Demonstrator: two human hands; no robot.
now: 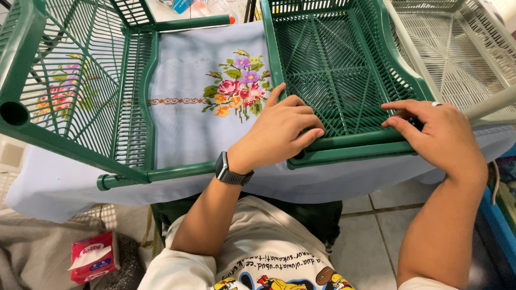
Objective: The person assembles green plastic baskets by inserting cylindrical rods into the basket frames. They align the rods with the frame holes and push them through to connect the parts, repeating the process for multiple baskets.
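Observation:
A green plastic lattice tray [333, 64] lies on a pale blue cloth [183, 134] with embroidered flowers [239, 86]. My left hand [279, 131], with a dark watch on its wrist, grips the tray's near rim at its left corner, fingers curled over the edge. My right hand [435, 134], wearing a ring, holds the same rim at the right corner. A second green tray [70, 91] with tube-like legs stands tilted on the cloth at the left.
A white lattice tray [462, 48] sits at the far right. A pink tissue pack [94, 256] lies on the floor at lower left. Grey floor tiles [371, 231] show below, and a blue edge [497, 225] runs at the right.

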